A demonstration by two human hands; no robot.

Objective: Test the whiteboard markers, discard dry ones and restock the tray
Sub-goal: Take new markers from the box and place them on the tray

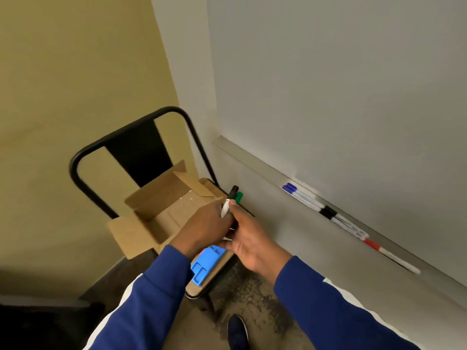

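Both hands meet above the chair seat. My left hand [204, 227] and my right hand [249, 238] together grip a small bundle of markers: a black-capped marker [231, 197] with a white barrel and a green-capped marker [238, 197] stick up between the fingers. The whiteboard tray [255, 164] runs along the board's lower edge at the right. On it lie blue-capped markers [290, 188], a black-capped marker [328, 212] and a red-capped marker [372, 245]. An open cardboard box [161, 210] sits on the chair, just left of my hands.
The black metal chair [126, 137] stands in the corner against the yellow wall. A blue plastic organiser [204, 266] lies on the seat's front, partly under my wrists. The whiteboard [341, 84] fills the right side. My shoe [237, 332] shows on the floor below.
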